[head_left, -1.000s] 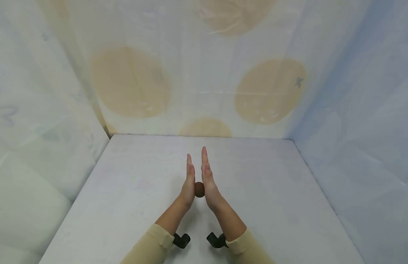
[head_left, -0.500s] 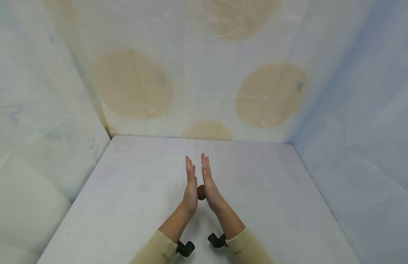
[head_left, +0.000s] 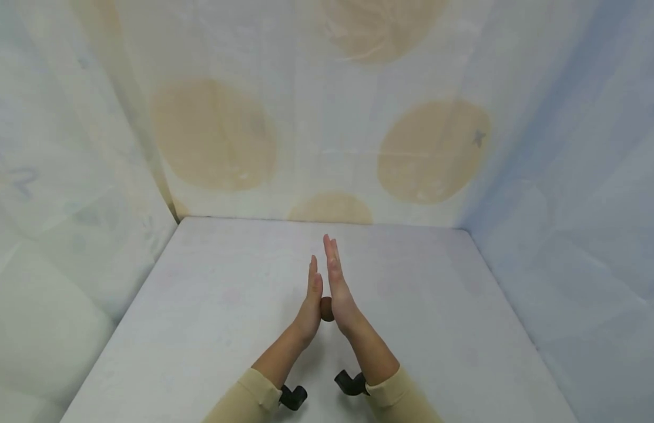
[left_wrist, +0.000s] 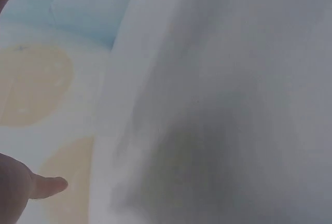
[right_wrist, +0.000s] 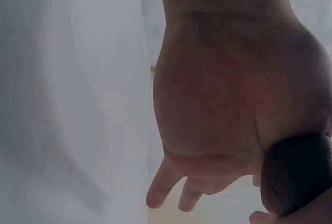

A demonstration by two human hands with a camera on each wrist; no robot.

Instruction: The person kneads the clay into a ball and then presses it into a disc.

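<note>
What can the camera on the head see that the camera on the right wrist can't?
Only the head view shows both arms in tan sleeves, the whole table and the spotted cloth walls. Only the right wrist view shows the right hand up close, palm side, with the fingers straight. Both show the small brown ball pressed between the left hand and the right hand.

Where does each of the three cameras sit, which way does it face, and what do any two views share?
Head: worn on the head, looks forward and down at the table; shows the left hand and right hand pressed flat on a small brown ball, plus both sleeves.
Left wrist: faces the table and draped cloth; only a thumb edge shows.
Right wrist: looks along the right palm; fingers and ball show.
Head and right wrist share the ball and right hand.
</note>
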